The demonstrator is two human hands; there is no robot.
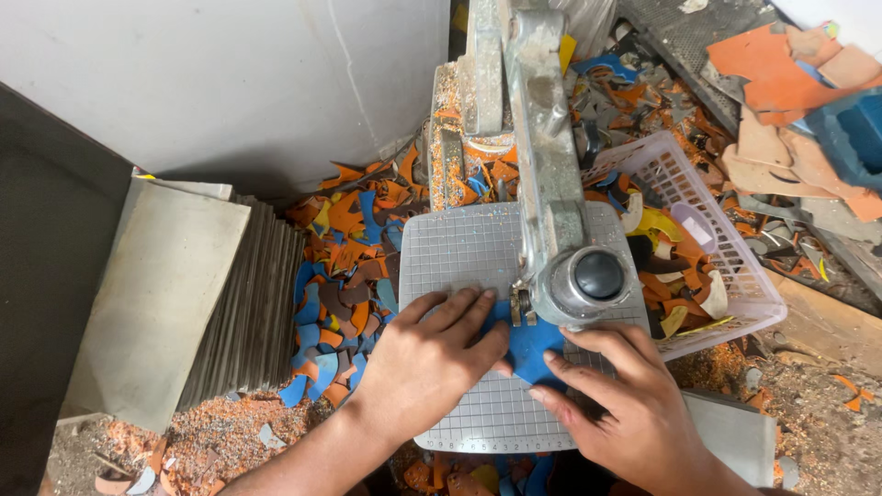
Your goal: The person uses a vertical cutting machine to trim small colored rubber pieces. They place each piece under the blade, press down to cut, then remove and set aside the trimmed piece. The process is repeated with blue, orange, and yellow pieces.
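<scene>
Head view: your left hand (432,354) and right hand (617,404) grip flat, pressing the blue sheet (531,354) by the blade (522,308); fingertips could slip into it.

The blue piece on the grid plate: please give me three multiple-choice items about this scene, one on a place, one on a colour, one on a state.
1. Where is the white basket?
A. Right of the grid plate
B. Left of the grid plate
C. On the stack of grey sheets

2. What colour is the piece under the hands?
A. Orange
B. Blue
C. Brown

3. How do the hands meet the piece?
A. Both lift it in the air
B. Only one hand touches it
C. Both press it flat on the plate

Answers:
1 A: the basket sits at the plate's right edge.
2 B: blue shows between the left hand and the right hand.
3 C: the fingers of both hands lie spread on the piece, beside the machine head.
</scene>
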